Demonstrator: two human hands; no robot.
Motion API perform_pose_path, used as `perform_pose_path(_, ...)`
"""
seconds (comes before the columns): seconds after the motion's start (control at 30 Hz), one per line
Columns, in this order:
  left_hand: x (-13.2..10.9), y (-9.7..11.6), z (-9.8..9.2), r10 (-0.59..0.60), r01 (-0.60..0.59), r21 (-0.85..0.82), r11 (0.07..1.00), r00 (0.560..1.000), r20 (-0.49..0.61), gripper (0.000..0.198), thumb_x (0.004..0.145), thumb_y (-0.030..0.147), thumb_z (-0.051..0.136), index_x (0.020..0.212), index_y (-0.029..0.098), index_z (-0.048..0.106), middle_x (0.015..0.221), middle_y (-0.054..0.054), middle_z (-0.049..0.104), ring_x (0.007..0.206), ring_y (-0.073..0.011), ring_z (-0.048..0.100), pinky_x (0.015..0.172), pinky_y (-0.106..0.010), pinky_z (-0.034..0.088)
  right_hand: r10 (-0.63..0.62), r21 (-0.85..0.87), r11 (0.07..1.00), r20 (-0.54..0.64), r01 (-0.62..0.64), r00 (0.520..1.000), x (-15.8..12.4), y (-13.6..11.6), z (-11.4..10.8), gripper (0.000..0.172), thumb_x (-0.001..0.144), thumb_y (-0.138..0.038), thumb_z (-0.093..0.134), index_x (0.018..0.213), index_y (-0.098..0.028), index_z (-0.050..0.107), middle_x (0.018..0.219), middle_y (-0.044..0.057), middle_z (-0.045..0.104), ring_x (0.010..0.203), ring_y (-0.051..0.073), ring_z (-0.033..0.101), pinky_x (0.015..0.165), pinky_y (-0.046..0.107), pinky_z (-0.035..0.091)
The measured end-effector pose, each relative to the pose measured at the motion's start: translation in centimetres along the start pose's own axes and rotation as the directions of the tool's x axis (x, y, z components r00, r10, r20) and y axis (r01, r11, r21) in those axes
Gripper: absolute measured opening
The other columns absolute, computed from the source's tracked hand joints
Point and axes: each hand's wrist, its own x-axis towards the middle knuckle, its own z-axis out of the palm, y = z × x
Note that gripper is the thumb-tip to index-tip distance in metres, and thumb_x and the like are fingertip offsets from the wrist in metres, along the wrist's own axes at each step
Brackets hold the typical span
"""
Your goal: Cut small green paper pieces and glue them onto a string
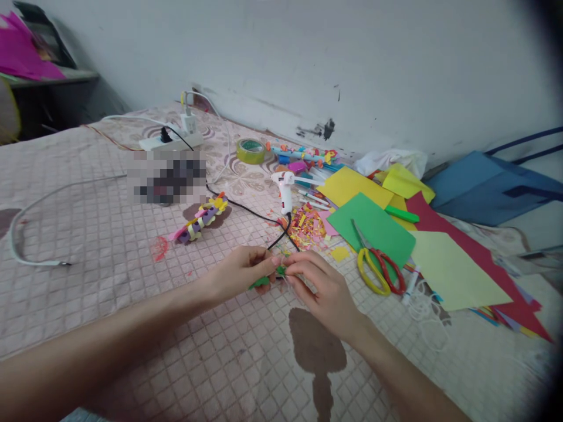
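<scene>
My left hand (246, 266) is closed on a small strip of green paper (259, 282), its end sticking out below the fingers. Facing it, my right hand (319, 287) pinches the other end of the green piece, fingertips almost touching the left ones. Thin whitish strands, perhaps glue or thread, show around the fingertips. Just beyond the hands, a white hot glue gun (285, 193) stands with its black cord running down behind them. A pile of small paper scraps (307, 227) lies beside it. To the left rests a purple paper-covered stick decorated with yellow flowers (202, 220).
Scissors with red and yellow handles (373, 271) lie on green paper (360, 220) at right, near more coloured sheets (457, 269) and white string (424, 310). Behind are a tape roll (250, 151), a second decorated stick (303, 153) and a power strip (169, 139). A pale cable (26, 211) curves at left.
</scene>
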Motion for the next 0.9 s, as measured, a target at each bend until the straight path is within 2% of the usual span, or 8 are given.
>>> perform_pose_path(0.2, 0.11, -0.41, -0.14, -0.004, 0.014, -0.157, 0.988, 0.998, 0.067, 0.025, 0.075, 0.032, 0.066, 0.087, 0.012, 0.058, 0.068, 0.001, 0.061, 0.057, -0.0081, 0.052, 0.053, -0.02, 0.037, -0.013, -0.054, 0.998, -0.048, 0.01, 0.999, -0.04, 0.01, 0.33, 0.015, 0.087, -0.009, 0.047, 0.092, -0.02, 0.057, 0.098, 0.007, 0.058, 0.093, 0.018, 0.056, 0.083, 0.035, 0.049)
perform_pose_path(0.4, 0.28, -0.87, -0.22, 0.0, 0.015, -0.27, 0.963, 0.999, 0.054, 0.025, 0.068, 0.02, 0.073, 0.087, 0.013, 0.059, 0.074, 0.001, 0.063, 0.066, -0.009, 0.057, 0.063, -0.023, 0.043, -0.014, -0.07, 0.997, -0.045, 0.01, 0.999, -0.02, 0.08, 0.43, 0.012, 0.088, -0.011, 0.048, 0.091, -0.019, 0.057, 0.098, 0.008, 0.059, 0.093, 0.019, 0.056, 0.083, 0.035, 0.048)
perform_pose_path(0.9, 0.32, -0.92, -0.15, -0.004, 0.009, -0.269, 0.963, 1.0, 0.019, 0.022, 0.066, 0.016, 0.073, 0.083, 0.012, 0.059, 0.073, 0.001, 0.063, 0.066, -0.0091, 0.057, 0.063, -0.023, 0.043, -0.033, -0.096, 0.995, -0.029, 0.03, 0.999, 0.0, 0.01, 0.37, 0.013, 0.087, -0.011, 0.049, 0.092, -0.017, 0.059, 0.098, 0.008, 0.06, 0.095, 0.019, 0.056, 0.085, 0.034, 0.048)
